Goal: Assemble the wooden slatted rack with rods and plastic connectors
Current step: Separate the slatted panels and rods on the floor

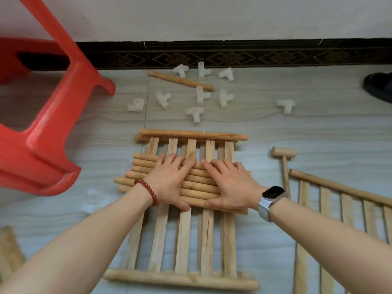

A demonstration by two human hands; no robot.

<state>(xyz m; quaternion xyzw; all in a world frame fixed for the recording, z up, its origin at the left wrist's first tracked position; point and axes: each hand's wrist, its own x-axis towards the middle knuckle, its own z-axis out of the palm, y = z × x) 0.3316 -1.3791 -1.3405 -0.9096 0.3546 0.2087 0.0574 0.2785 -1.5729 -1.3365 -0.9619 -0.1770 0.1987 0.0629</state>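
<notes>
Both grips are spread flat: left hand (169,179) and right hand (231,183) press on the loose bundle of round pale wooden rods (197,185) lying across the slatted wooden panel (184,236) on the floor. Ease off unevenly and I reckon they roll off the sides. Wooden mallet (283,158) sits close right, white plastic connectors (202,95) ahead, red plastic stool (42,124) crowds the left

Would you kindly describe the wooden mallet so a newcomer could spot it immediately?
Start at the slatted panel lying mid-floor under both hands. Just right of it, beyond the right hand, lies the mallet. Alone among the wooden pieces, it has a stubby crosswise head on its handle.
</notes>
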